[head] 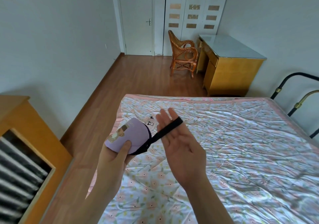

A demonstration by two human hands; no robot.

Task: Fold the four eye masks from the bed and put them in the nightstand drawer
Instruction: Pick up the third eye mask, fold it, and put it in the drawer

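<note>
My left hand [119, 154] grips a folded lilac eye mask [131, 135] above the bed's left edge, thumb pressed on its front. The mask's black elastic strap [168, 129] runs up to the right and loops round the fingers of my right hand [179, 142], which is held palm up with straight fingers. Behind the lilac mask a pale pink eye mask with a small black-and-white print [151, 122] lies on the bed, mostly hidden. The nightstand [22, 118] stands at the left with its drawer [20, 168] pulled open, showing dark striped contents.
The bed [233, 154] has a floral quilt and a black metal frame [293, 89] at the right. Across the wooden floor stand a rattan chair [183, 54], a yellow desk [229, 65], a door and a wardrobe.
</note>
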